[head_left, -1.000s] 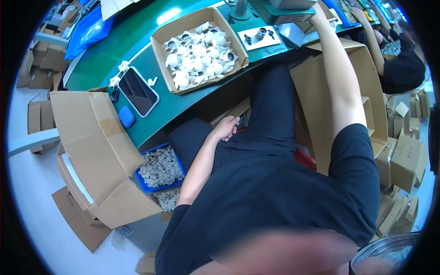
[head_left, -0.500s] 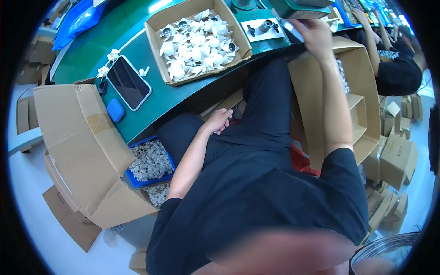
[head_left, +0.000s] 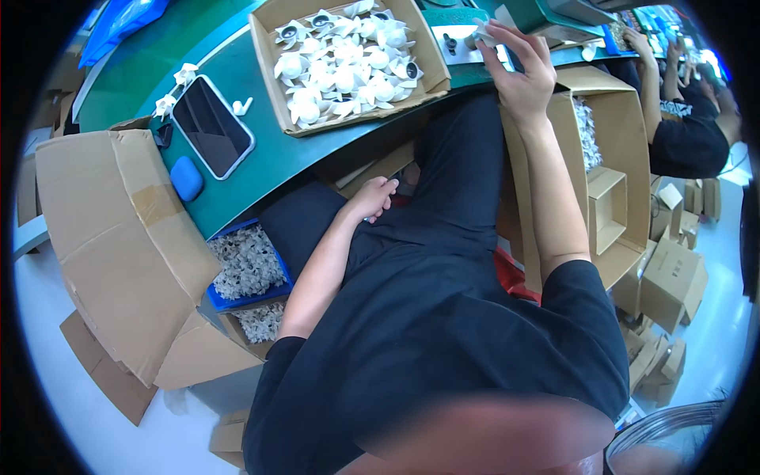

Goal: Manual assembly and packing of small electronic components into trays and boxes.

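Note:
My right hand (head_left: 524, 79) is raised over a small machine's metal plate (head_left: 454, 46), its thumb and fingers curled around the fixture there. Something pale shows at those fingertips, too small and covered to name. Down in my lap, my left hand (head_left: 370, 199) is closed, palm side hidden; a tiny pale spot shows under its fingers, and I cannot make out what it is. Left of the machine, an open cardboard tray (head_left: 294, 125) holds many white finned plastic parts (head_left: 344, 75), several with dark round centres.
A phone (head_left: 212, 127), a white earbud (head_left: 242, 106) and a blue case (head_left: 187, 178) lie on the green table (head_left: 273, 170). Cartons flank me: one left (head_left: 111, 222) beside a blue bin (head_left: 286, 279) of grey parts, one right (head_left: 625, 127). Co-workers sit at far right.
My right hand has shifted left, from the machine's right side to the fixture on its plate. My left hand stays closed in my lap. The whole view has moved slightly.

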Available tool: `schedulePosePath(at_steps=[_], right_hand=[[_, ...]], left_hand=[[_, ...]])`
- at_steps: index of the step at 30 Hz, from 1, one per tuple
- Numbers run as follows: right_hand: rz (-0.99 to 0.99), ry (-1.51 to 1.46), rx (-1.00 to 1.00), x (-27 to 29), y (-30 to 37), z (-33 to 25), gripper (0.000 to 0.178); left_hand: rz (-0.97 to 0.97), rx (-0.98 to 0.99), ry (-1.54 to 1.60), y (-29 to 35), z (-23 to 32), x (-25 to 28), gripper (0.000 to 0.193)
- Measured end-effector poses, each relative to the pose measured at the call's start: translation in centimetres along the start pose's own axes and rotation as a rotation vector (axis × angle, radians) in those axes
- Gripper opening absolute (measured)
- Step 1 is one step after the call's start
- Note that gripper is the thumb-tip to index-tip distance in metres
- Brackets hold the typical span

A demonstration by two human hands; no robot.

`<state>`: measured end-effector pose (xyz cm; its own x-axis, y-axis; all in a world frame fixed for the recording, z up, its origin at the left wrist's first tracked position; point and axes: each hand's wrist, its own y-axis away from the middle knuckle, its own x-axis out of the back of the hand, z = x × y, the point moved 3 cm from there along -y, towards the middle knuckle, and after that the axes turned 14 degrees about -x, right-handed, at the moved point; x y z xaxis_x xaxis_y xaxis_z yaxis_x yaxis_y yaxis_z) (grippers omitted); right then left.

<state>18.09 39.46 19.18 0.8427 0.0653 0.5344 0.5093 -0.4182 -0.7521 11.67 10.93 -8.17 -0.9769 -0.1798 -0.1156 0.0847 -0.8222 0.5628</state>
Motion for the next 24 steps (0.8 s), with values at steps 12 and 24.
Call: schedulePosePath(at_steps=[12,24], right_hand=[[-0.002,0.199,0.179,0.6,-0.5,-1.5,0.035],[-0.016,-0.015,-0.463,2.1,-1.5,5.6,0.012]], left_hand=[[-0.026,0.009,0.006,-0.7,-0.3,-0.1,0.041],[0.005,0.016,-0.056,-1.2,0.6,-0.3,0.04]])
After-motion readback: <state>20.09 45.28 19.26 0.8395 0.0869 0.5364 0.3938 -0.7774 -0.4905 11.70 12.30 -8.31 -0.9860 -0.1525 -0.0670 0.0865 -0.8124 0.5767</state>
